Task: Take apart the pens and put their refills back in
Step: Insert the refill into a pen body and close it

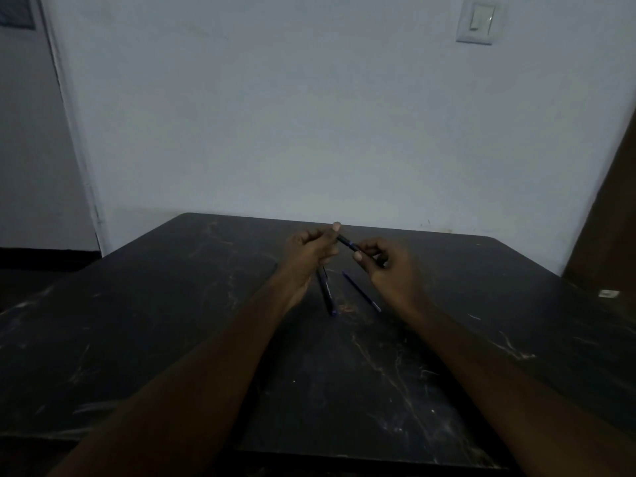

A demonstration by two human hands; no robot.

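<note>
A dark pen (347, 243) with a blue band is held above the table between both hands. My left hand (309, 251) pinches its far end with thumb and fingertips. My right hand (389, 263) grips its near end. Below the hands, a dark blue pen (327, 292) lies on the black table (172, 321), partly hidden by my left wrist. A thinner blue pen part (361, 291) lies beside it to the right, slanting toward me. The light is dim, so small parts are hard to tell.
The scratched black table stands against a pale wall with a light switch (480, 22). A small white object (608, 293) lies at the table's right edge. A brown door or panel (609, 218) stands at the right.
</note>
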